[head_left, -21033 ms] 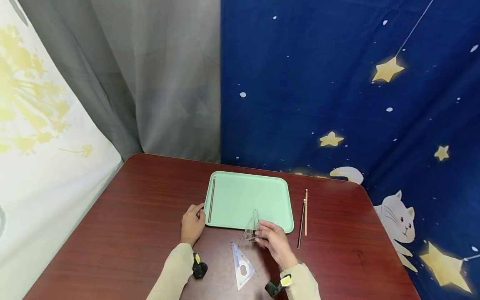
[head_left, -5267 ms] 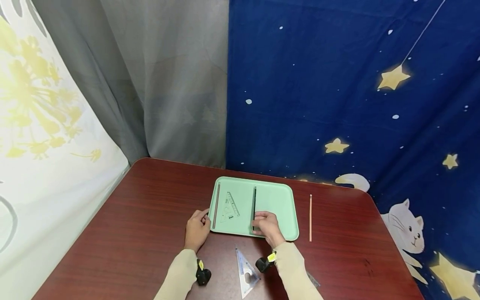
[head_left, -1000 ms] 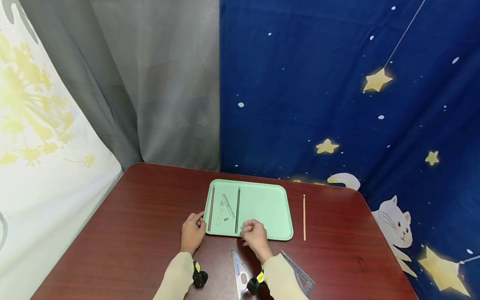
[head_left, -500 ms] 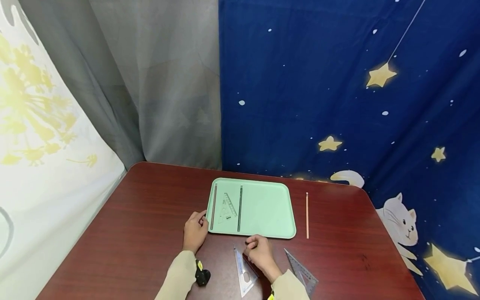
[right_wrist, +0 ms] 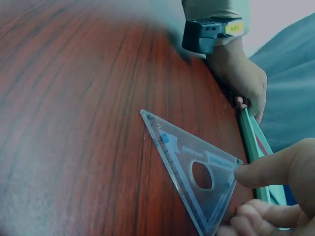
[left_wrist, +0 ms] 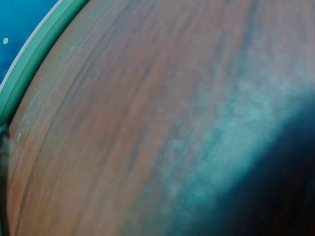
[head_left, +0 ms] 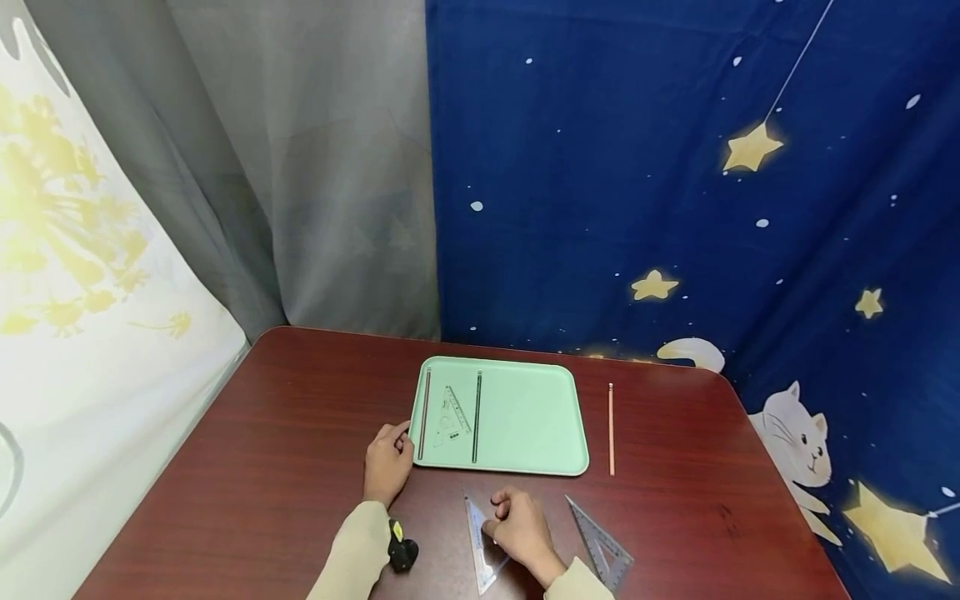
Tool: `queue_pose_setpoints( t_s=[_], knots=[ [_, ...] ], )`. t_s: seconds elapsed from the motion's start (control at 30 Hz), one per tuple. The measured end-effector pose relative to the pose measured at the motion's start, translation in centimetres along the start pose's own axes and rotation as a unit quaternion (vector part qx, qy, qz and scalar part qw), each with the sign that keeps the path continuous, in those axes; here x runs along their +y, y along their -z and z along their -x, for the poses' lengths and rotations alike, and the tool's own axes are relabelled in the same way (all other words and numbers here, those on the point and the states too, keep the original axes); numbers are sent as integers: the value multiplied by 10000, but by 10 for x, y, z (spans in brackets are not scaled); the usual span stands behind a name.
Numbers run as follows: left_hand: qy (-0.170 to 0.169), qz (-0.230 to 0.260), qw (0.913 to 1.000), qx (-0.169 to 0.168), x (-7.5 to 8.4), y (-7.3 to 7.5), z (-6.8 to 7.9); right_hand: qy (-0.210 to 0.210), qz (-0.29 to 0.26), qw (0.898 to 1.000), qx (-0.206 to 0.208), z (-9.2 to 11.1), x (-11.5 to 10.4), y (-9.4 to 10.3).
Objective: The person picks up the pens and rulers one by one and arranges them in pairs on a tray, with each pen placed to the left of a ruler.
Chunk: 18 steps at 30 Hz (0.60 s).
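- The left hand (head_left: 387, 464) sits at the near left corner of the light green tray (head_left: 532, 417), its finger and thumb bent around the rim; it is farther from the blue-printed set square than the right hand is.
- On the tray, a dark red pencil (head_left: 425, 412) runs along the left side, then a small clear set square (head_left: 459, 410) lies flat, then a black pencil (head_left: 477, 417) roughly parallel to the first.
- The blue-printed clear set square (head_left: 477, 529) lies flat on the wooden table (head_left: 315, 400), between the tray's near edge and the person. Its long edge faces left and runs far to near, its far tip towards the tray.
- The right hand (head_left: 522, 527) is just over this set square's right side, thumb and bent fingers a little apart with nothing held between them; whether the thumb touches the plastic, I cannot tell.
- Right of that hand, a grey set square (head_left: 587, 525) lies slanted on the table.
- Farther right, beyond the tray, a light wooden pencil (head_left: 611, 429) points away from the person.
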<state>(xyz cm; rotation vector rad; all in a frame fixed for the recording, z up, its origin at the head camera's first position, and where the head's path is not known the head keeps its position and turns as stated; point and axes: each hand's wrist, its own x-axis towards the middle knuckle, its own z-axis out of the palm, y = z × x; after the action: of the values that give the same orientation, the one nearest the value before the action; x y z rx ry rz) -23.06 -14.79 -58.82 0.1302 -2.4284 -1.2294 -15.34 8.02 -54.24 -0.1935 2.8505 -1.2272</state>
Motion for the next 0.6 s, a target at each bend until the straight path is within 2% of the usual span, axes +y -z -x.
queue_pose_setpoints(
  t_s=[0.2,0.33,0.6],
  knots=[
    [20,18,10000,-34,-1,0,0,-84,877,9961,-70,10,-9,0],
    [22,63,10000,-14,-1,0,0,-92,1271,9918,-8,13,-14,-2],
    [20,-35,10000,15,-3,-1,0,-234,1430,9894,-40,13,-17,-5]
  ],
)
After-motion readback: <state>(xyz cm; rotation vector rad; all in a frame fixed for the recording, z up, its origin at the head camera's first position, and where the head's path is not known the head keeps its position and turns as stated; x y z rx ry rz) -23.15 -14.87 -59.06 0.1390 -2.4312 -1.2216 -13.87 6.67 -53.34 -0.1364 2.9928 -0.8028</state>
